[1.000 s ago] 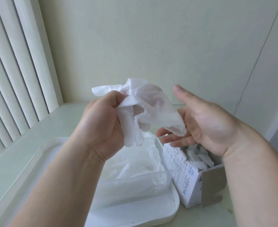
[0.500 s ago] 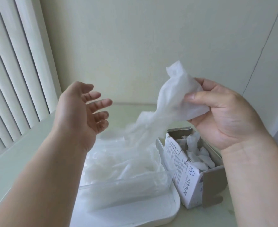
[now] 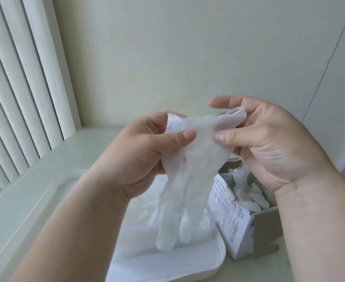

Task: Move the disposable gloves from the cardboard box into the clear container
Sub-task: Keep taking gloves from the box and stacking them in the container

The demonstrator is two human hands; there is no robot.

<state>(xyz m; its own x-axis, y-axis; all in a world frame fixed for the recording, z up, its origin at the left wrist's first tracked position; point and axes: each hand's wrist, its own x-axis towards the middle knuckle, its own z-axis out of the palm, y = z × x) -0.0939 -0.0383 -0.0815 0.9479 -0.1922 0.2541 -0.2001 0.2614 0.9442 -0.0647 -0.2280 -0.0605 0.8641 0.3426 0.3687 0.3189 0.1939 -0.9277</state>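
- Left hand: its grip is a pinch, thumb on the near face and fingers behind, closed on the left corner of the cuff of one glove.
- Right hand: the thumb and the fingers behind pinch the right side of the same cuff. The forefinger is held out straight above it, so this grip is only partly closed.
- Glove: thin, translucent white film with a faintly pebbled surface, spread flat between the two grips. The rolled cuff edge is uppermost.
- Key relation: the glove hangs straight down from both grips. Its long axis is near vertical and its finger ends point down toward the clear container, which lies directly below in this view.
- The left hand is the nearer to the container, while the right hand is above the cardboard box. Judged from this, lowering or releasing would drop the glove into the container rather than back into the box.
- Clear container: a shallow see-through tub with a white rim, already holding a pile of gloves that lie flat.
- Cardboard box: stiff printed card, with its top flaps open. It stands just beside the container on the right and has crumpled gloves left inside.
- Bench: a smooth pale surface that carries both the container and the box.
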